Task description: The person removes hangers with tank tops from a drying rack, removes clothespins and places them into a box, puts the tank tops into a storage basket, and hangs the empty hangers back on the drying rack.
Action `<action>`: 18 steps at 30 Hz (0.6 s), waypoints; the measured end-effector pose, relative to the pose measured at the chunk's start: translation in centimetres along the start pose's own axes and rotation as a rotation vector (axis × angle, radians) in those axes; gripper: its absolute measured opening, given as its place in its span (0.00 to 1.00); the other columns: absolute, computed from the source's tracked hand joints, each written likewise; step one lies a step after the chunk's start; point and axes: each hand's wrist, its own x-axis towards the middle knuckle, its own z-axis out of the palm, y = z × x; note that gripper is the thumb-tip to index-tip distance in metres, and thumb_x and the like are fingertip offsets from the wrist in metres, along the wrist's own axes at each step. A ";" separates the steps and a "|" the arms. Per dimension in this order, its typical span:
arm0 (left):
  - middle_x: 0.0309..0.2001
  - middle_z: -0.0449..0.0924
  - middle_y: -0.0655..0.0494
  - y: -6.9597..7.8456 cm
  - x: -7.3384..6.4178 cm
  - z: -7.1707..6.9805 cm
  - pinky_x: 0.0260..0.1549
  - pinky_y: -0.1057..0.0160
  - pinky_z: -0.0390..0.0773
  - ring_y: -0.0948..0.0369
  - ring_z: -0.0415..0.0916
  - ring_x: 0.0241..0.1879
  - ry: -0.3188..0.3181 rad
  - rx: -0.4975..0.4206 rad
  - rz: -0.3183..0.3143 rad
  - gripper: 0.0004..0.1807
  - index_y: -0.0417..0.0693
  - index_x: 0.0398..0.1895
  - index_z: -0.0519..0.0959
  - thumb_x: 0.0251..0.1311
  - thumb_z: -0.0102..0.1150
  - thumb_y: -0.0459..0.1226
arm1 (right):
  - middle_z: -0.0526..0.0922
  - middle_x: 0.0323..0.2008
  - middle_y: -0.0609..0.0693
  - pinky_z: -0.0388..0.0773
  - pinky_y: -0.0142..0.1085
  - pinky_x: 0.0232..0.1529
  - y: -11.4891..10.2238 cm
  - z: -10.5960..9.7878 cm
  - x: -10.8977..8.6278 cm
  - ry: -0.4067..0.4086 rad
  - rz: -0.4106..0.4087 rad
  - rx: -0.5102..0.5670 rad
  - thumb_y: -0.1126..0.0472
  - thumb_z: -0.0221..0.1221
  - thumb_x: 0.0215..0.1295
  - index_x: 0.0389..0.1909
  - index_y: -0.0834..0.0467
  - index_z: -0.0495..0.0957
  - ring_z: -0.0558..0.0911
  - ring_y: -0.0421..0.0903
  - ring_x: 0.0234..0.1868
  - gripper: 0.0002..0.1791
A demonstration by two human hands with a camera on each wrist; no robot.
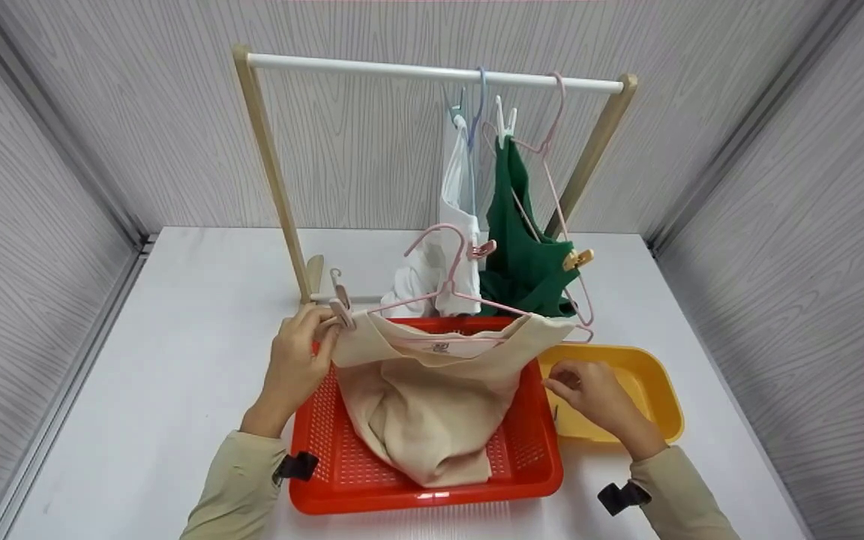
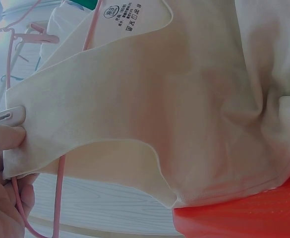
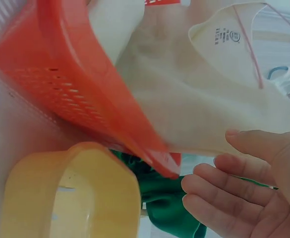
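A beige tank top (image 1: 432, 420) hangs on a pink hanger (image 1: 449, 289), its lower part bunched in the red basket (image 1: 424, 496). At the top's left shoulder, my left hand (image 1: 298, 367) pinches a pale clothespin (image 1: 342, 313). The left wrist view shows the thumb against that clothespin (image 2: 11, 116), with fingers behind the strap. My right hand (image 1: 589, 390) holds nothing; its fingers are loosely bent beside the top's right side, above the yellow tray (image 1: 661, 397). A printed label (image 2: 122, 15) shows inside the neckline.
Behind the basket stands a rack with a white rail (image 1: 372, 69). From it hang a white garment (image 1: 456, 187) and a green garment (image 1: 518, 217), both with clothespins on them. A small dark item (image 1: 555, 412) lies in the yellow tray.
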 end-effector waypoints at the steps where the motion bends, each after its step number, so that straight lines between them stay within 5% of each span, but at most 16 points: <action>1: 0.39 0.82 0.46 0.0 0.0 0.0 0.38 0.55 0.71 0.51 0.78 0.38 0.000 0.001 -0.001 0.06 0.38 0.39 0.78 0.58 0.61 0.29 | 0.88 0.36 0.52 0.85 0.39 0.41 -0.2 0.0 0.0 -0.006 0.000 0.002 0.59 0.63 0.62 0.39 0.59 0.83 0.88 0.47 0.37 0.08; 18: 0.37 0.81 0.46 0.0 0.0 0.1 0.35 0.55 0.70 0.52 0.75 0.34 0.005 -0.002 0.008 0.06 0.39 0.38 0.78 0.58 0.61 0.29 | 0.88 0.39 0.52 0.85 0.36 0.41 -3.5 -0.7 0.2 -0.029 -0.104 0.048 0.57 0.63 0.63 0.44 0.56 0.82 0.88 0.45 0.38 0.11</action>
